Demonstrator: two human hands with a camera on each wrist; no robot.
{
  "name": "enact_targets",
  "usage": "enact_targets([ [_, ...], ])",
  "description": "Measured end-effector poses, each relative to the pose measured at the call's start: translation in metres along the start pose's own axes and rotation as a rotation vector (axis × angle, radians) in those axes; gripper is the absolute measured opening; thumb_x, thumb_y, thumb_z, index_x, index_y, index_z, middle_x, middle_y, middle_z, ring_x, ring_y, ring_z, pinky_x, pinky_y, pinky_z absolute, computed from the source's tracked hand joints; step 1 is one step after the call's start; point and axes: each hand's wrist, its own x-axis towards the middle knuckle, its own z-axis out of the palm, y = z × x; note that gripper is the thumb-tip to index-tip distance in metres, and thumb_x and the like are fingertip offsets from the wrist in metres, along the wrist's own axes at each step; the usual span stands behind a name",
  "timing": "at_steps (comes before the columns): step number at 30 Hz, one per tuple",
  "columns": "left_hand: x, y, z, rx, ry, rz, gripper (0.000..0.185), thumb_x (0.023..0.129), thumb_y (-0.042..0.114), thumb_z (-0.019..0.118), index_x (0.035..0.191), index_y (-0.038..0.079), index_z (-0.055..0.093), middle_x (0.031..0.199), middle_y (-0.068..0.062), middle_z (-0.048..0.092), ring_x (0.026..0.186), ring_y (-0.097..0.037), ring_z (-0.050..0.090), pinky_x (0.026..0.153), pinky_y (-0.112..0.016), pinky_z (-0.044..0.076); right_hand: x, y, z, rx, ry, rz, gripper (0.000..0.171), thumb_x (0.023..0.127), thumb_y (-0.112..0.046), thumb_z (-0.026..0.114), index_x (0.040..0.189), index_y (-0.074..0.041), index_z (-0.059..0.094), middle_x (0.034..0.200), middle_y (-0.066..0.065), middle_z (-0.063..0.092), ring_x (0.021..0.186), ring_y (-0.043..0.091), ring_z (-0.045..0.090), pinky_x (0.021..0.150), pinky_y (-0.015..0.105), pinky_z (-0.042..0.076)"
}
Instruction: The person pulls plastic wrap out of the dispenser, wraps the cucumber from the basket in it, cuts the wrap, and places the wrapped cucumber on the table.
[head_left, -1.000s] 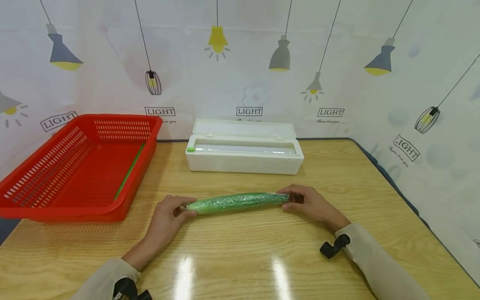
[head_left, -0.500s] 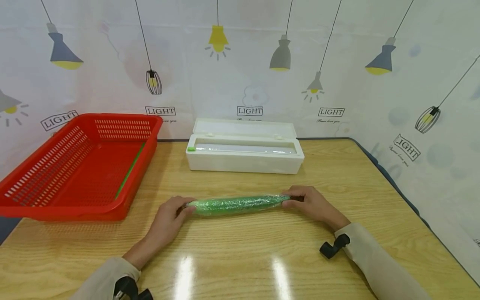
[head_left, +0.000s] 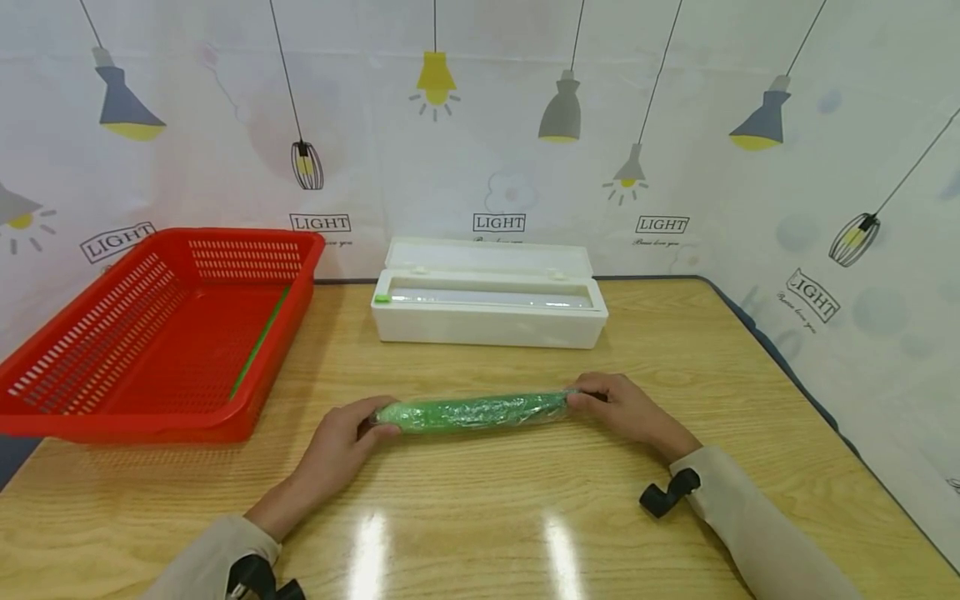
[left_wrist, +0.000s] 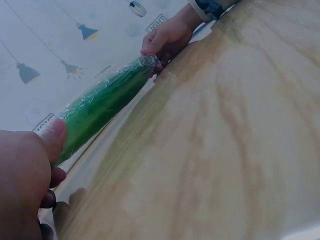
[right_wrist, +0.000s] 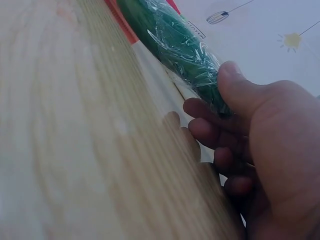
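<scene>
A long green cucumber (head_left: 480, 412) wrapped in clear plastic film stretches crosswise between both hands, low over the wooden table. Its paler end is pinched between the thumb and fingers of my left hand (head_left: 341, 442). At the darker end my right hand (head_left: 622, 408) pinches the tip and the gathered film. In the right wrist view, wrinkled film on the cucumber (right_wrist: 180, 50) runs right up to the thumb. The left wrist view shows the cucumber (left_wrist: 102, 107) slanting away toward the other hand, and both end tips are hidden by fingers.
A white film-dispenser box (head_left: 491, 323) with its lid raised stands behind the cucumber, a roll inside. At the left sits a red slotted plastic basket (head_left: 277, 367) with a thin green strip along its inner right side. A lamp-patterned cloth backs the wooden table (head_left: 465, 508).
Both hands still hold the cucumber's ends. The cucumber has dipped slightly and turned a little, and the fingers have shifted at its tips.
</scene>
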Motion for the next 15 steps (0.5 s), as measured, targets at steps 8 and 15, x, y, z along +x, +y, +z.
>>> enact_targets([
  [8, -0.0011, 0.0012, -0.0004, 0.058, -0.02, -0.043, 0.032, 0.088, 0.029, 0.067, 0.113, 0.008, 0.07, 0.08, 0.008, 0.062, 0.072, -0.008, 0.051, 0.069, -0.032, 0.045, -0.001, -0.0048, 0.0026, 0.071, -0.001, 0.11, 0.031, 0.091, -0.035, 0.065, 0.12, -0.024, 0.066, 0.114, -0.007, 0.063, 0.095, 0.014, 0.059, 0.078, 0.029, 0.047],
  [15, -0.001, -0.0003, -0.0006, 0.062, 0.006, 0.05, 0.027, 0.099, 0.02, 0.053, 0.073, 0.016, 0.059, 0.062, 0.014, 0.043, 0.057, -0.003, 0.039, 0.057, -0.025, 0.037, 0.002, -0.0098, 0.0087, 0.014, 0.045, 0.104, 0.029, 0.084, -0.022, 0.074, 0.112, -0.017, 0.068, 0.102, -0.004, 0.065, 0.084, 0.013, 0.056, 0.072, 0.027, 0.046],
])
